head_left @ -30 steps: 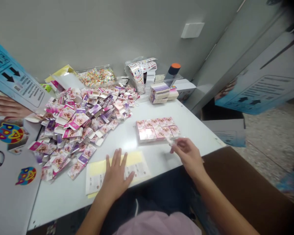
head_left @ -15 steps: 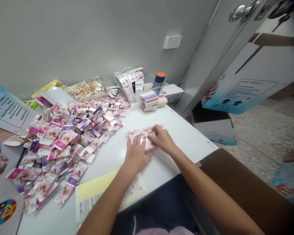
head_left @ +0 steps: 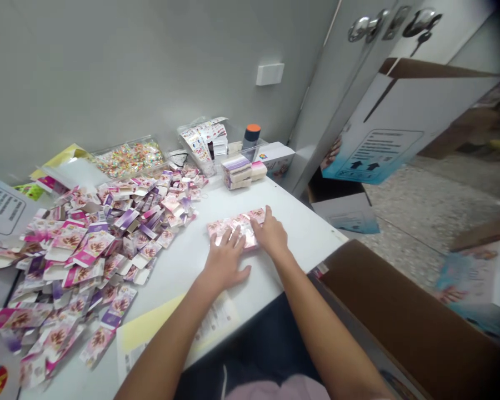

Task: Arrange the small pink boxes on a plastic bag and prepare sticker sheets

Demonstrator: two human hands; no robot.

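White counter [head_left: 304, 236]: left hand [head_left: 225, 260], right hand [head_left: 271, 234] flat, unclenched, atop pack of pink boxes [head_left: 232, 226]; loose cartons [head_left: 95, 244] at nine o'clock.

Both hands [head_left: 245, 250] on pink packets [head_left: 233, 229]

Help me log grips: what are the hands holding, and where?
Nothing is clearly gripped: left hand lies flat on the pink pack at its near left edge; right hand covers its right end.
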